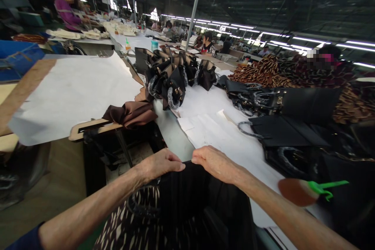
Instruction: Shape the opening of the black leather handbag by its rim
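Hands meet at the near edge of the tabletop (205, 125): the left hand (159, 165) and right hand (215, 162) sit side by side, fingertips almost touching, each pinched shut on the top rim of a black bag (187, 203). The bag hangs below them, off the tabletop's edge and against the person's lap, so its rim lies right under both sets of knuckles and its body drops toward the bottom of the view. It looks dark and matte, with faint upright folds running down the panel; a wrapped handle loop shows dimly at its lower left. Patterned cloth lies under it on the left.

Just right of the right forearm, a brown brush (295, 192) with a green handle rests on the tabletop. Farther right lie flat black bags (288, 131), handles wrapped in clear film. Across the white paper, well apart from the hands, a cluster of upright bags (170, 78) stands. Brown fabric (131, 113) is bunched on a wooden form at left. A heap of brown straps (263, 71) is piled at the far right. Other people work at distant tables.
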{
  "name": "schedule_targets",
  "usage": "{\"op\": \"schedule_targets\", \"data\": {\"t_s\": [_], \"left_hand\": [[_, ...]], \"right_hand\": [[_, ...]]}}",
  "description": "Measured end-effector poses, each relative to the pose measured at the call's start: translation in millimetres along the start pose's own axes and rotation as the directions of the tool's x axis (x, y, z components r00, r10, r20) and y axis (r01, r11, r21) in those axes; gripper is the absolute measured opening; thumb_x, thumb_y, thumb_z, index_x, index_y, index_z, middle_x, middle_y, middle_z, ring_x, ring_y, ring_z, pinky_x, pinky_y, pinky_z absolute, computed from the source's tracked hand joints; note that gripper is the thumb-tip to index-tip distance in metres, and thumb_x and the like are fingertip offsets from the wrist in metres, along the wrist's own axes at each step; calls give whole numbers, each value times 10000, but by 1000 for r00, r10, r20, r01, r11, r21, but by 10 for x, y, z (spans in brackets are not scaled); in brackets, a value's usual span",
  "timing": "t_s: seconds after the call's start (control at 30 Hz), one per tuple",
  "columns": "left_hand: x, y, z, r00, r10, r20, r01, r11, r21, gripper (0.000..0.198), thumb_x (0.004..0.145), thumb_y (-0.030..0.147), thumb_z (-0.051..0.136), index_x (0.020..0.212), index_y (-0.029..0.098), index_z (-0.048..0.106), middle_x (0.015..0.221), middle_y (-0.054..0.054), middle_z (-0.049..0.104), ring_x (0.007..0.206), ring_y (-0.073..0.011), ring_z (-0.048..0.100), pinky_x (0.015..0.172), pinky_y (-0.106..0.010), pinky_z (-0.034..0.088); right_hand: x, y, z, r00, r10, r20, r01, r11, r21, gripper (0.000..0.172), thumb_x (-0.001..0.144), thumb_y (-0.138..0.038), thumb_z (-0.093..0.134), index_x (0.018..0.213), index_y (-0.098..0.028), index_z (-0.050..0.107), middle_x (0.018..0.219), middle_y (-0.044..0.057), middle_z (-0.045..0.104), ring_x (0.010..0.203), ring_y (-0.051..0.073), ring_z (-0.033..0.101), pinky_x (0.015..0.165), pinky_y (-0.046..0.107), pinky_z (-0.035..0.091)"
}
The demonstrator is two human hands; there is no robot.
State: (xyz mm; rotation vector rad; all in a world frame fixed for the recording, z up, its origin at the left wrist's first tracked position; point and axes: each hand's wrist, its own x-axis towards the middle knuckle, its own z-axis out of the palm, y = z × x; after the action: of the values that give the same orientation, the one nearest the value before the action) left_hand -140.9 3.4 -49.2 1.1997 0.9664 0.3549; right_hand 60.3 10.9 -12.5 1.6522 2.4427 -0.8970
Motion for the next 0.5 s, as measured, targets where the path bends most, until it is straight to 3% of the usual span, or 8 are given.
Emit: {"op": "schedule_targets", "data": {"t_s": [0.17, 0.33, 0.5], "left_hand": [[21, -31, 119, 997, -7, -74, -2, 993, -115, 265, 591, 368, 644, 543, 126, 547, 430, 60, 346, 415, -70, 262, 434, -238, 155], [50, -30, 159, 987, 59, -150, -61, 998, -12, 241, 626, 343, 579, 522, 131, 529, 426, 63, 319, 419, -69, 249, 431, -239, 145], [48, -5, 187, 983, 65, -170, -53, 996, 76, 253, 663, 357, 557, 554, 129, 556, 430, 61, 308, 418, -73, 253, 424, -237, 142]], "right_hand": [[-22, 5, 13, 1000, -5, -14, 5, 1000, 2, 287, 823, -323, 409, 574, -179, 409, 557, -46, 434, 550, 91, 392, 514, 225, 262], [-63, 19, -14, 1000, 3, -28, -1, 998, 59, 293, 817, -322, 415, 562, -178, 395, 542, -52, 401, 554, 90, 378, 516, 221, 267], [-101, -28, -63, 999, -24, 27, 19, 985, 169, 252, 791, -363, 464, 608, -196, 507, 547, -61, 419, 568, 93, 407, 528, 217, 286]]}}
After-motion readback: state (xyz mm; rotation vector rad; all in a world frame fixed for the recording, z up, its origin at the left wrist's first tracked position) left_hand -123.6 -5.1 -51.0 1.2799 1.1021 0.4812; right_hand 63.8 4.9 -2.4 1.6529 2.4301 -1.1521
